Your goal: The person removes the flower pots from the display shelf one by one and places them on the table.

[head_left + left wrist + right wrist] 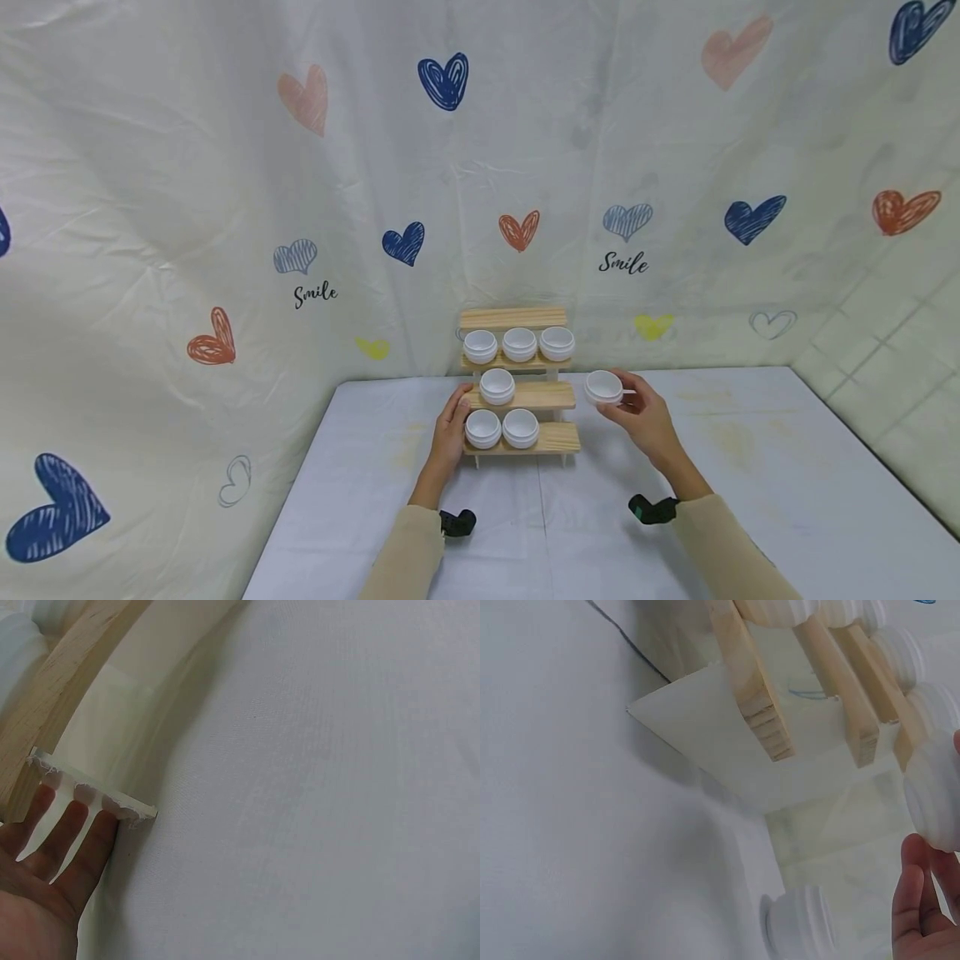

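Bench (847, 508): white-covered, faint yellowish marks (735, 446) on its far right portion. Pale sheet (525, 142) hangs behind the bench, printed with multicoloured hearts (444, 82) and, above the bench's far edge, "Smile" lettering (623, 264) twice. Large blue heart (56, 512) noted left of the bench. Grid-lined surface (900, 350) observed right of the bench.

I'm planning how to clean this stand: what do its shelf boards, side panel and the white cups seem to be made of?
Shelf boards: probably wood, matte, with grain lines on the cut ends.
Side panel: perhaps plastic, judging by its thin, smooth white sheet; coated board is possible.
White cups: ceramic or plastic, smooth with a soft sheen; the look leaves it open.
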The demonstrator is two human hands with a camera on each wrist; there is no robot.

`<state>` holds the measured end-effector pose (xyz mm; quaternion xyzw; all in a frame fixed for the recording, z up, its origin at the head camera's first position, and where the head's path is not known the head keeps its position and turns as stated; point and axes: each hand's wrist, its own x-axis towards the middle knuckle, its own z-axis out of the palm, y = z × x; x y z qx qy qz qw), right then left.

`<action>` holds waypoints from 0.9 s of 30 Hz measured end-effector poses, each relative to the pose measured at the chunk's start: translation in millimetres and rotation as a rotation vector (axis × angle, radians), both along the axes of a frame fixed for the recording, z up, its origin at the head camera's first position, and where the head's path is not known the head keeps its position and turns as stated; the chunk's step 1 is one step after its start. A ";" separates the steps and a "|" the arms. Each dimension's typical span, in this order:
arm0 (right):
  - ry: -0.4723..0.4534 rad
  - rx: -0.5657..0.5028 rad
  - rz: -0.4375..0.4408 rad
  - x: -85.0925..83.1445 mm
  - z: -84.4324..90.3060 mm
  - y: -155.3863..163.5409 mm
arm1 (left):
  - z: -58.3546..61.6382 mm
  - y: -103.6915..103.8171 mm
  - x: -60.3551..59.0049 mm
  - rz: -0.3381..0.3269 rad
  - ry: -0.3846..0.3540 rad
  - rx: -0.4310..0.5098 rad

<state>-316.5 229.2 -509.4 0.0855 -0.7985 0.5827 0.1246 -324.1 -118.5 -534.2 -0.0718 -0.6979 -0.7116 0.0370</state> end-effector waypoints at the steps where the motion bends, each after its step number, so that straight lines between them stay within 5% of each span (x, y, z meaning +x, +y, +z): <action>1: -0.001 0.004 -0.002 -0.2 -0.7 0.4 | 0.5 -0.1 0.6 0.001 -0.002 0.002; 6: -0.004 0.003 -0.007 -1.1 -3.2 2.0 | -1.3 -0.6 -1.0 -0.001 -0.003 -0.001; 15: -0.028 0.007 -0.027 1.2 -3.8 7.2 | -32.3 1.1 -22.6 0.023 0.014 -0.004; 27: -0.063 0.039 -0.079 -0.7 -12.3 16.7 | -35.1 1.9 -22.3 0.047 0.047 -0.019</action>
